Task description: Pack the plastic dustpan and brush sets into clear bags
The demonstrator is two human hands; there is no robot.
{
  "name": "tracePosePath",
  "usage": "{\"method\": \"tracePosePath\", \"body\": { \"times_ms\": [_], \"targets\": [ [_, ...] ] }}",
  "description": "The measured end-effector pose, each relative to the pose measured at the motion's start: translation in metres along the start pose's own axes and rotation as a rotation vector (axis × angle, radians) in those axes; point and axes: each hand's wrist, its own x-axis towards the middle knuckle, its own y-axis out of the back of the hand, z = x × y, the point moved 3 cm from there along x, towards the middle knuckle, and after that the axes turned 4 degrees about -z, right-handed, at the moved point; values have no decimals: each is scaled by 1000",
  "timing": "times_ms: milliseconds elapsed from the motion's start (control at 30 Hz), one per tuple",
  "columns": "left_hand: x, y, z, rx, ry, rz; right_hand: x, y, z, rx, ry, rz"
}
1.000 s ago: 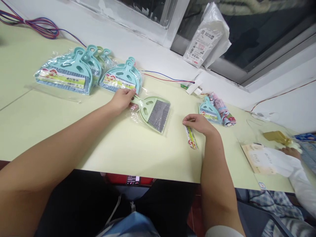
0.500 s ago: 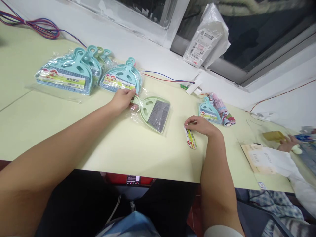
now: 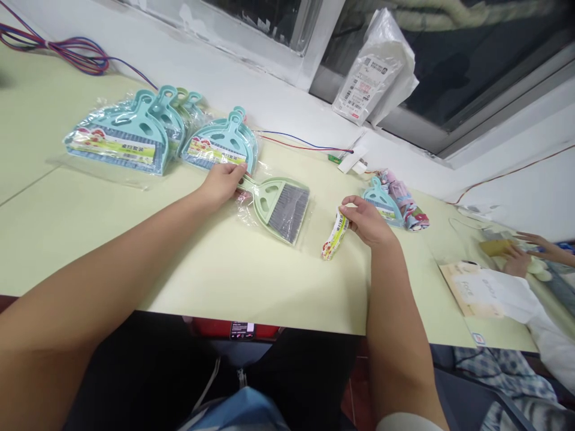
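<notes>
My left hand pinches the handle of a small green brush with grey bristles, which lies in a clear plastic bag on the pale table. My right hand holds a narrow printed paper label by its upper end, lifted off the table and hanging down to the left. The label is between the brush and a small teal dustpan set to the right.
Bagged teal dustpan sets lie in two piles at the back left. Coloured wires run along the wall. A white plastic packet leans on the window sill. Another person's hands and a card are at the far right.
My right hand has picked the paper label up off the table and swung it upright toward the brush. My left hand has stayed on the brush handle.
</notes>
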Motion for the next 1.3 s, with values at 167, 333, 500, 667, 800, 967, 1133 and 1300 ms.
{"method": "tracePosePath", "body": {
  "times_ms": [167,333,500,667,800,967,1133,1300],
  "targets": [
    [0,-1,-1,-7,-3,-11,2,-16,-4,107,29,-27],
    [1,-1,-2,-1,-2,-6,5,-30,-5,174,26,-29],
    [0,0,-3,8,0,-12,7,-45,-2,209,-37,-14],
    [-2,-1,-1,-3,-5,-27,6,-50,-3,185,10,42],
    [-4,-3,0,-10,-13,-24,6,-57,-5,174,48,78],
    [-8,-8,1,-13,-33,-30,7,-67,-4,26,69,237],
    [-15,-13,4,-14,-49,-33,5,-69,-3,-138,85,310],
    [-21,-19,7,-2,-50,-34,0,-69,-5,-289,123,431]
  ]
}}
